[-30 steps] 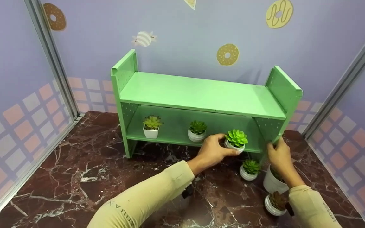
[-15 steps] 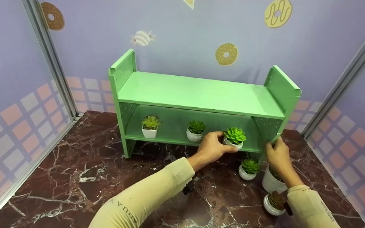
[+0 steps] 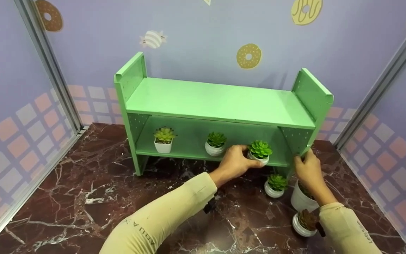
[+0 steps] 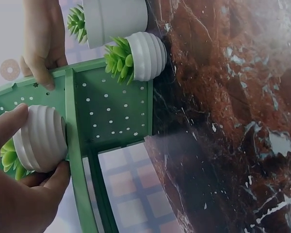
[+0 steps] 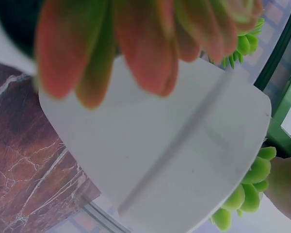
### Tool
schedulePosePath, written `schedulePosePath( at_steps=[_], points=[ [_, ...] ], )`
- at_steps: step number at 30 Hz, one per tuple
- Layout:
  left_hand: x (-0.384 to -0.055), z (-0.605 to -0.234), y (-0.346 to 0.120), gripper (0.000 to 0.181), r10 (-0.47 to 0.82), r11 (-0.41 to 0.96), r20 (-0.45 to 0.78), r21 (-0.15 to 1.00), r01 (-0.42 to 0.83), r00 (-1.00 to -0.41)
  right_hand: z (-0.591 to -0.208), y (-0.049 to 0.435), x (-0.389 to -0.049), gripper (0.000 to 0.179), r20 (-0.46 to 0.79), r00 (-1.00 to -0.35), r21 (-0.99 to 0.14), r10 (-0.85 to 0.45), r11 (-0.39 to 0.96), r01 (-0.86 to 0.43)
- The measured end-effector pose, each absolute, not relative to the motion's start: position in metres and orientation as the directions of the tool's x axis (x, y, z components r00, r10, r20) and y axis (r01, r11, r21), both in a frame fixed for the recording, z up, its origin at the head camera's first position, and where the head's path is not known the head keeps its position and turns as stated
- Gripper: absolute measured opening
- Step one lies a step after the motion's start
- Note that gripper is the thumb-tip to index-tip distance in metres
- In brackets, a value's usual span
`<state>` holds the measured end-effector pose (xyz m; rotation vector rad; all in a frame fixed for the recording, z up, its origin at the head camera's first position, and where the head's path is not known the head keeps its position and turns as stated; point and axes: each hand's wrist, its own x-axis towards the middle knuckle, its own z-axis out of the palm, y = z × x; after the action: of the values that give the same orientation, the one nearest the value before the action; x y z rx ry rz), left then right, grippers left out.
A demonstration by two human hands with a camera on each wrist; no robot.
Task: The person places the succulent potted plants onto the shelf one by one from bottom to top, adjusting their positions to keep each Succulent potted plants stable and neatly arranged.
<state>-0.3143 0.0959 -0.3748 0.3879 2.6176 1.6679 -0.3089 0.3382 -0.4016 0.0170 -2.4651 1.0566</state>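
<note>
Between thumb and fingers, my left hand (image 3: pixel 236 163) pinches a small ribbed white pot with a bright green succulent (image 3: pixel 259 150). It is at the right end of the lower board of a green shelf (image 3: pixel 220 102). In the left wrist view the pot's base (image 4: pixel 41 141) is close to the board's edge; whether it touches, I cannot tell. My right hand (image 3: pixel 309 173) grips the front edge of the shelf's right side panel, thumb on the inner face in the left wrist view. On the lower board stand another potted succulent (image 3: pixel 215 144) and a square-potted one (image 3: pixel 164 139).
On the dark red marble table (image 3: pixel 65 204), in front of the shelf's right end, are a green potted succulent (image 3: pixel 275 186), a large white pot (image 3: pixel 301 199) partly behind my right wrist, and a reddish-brown succulent (image 3: pixel 306 223). Patterned walls (image 3: pixel 189 28) surround the table.
The left hand has moved the potted succulent slightly inward onto the lower board's right end. The right hand keeps its grip on the side panel. The head view has shifted slightly.
</note>
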Motion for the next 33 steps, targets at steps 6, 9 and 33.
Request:
schedulePosePath(
  at_steps=[6,9,33],
  points=[
    [-0.320,-0.375,0.101,0.056,0.221,0.382,0.144,0.897,0.221,-0.965,-0.402,0.340,-0.309,0.034,0.406,-0.898,-0.686,0.168,0.705,-0.178],
    [-0.323,-0.376,0.103,0.048,0.219,0.369,0.159,0.900,0.233,-0.963,-0.402,0.340,-0.309,0.034,0.403,-0.900,-0.686,0.168,0.706,-0.175],
    [-0.334,-0.378,0.112,0.049,0.278,0.290,0.187,0.919,0.268,-0.942,-0.401,0.339,-0.309,0.035,0.395,-0.906,-0.679,0.154,0.713,-0.175]
  ],
)
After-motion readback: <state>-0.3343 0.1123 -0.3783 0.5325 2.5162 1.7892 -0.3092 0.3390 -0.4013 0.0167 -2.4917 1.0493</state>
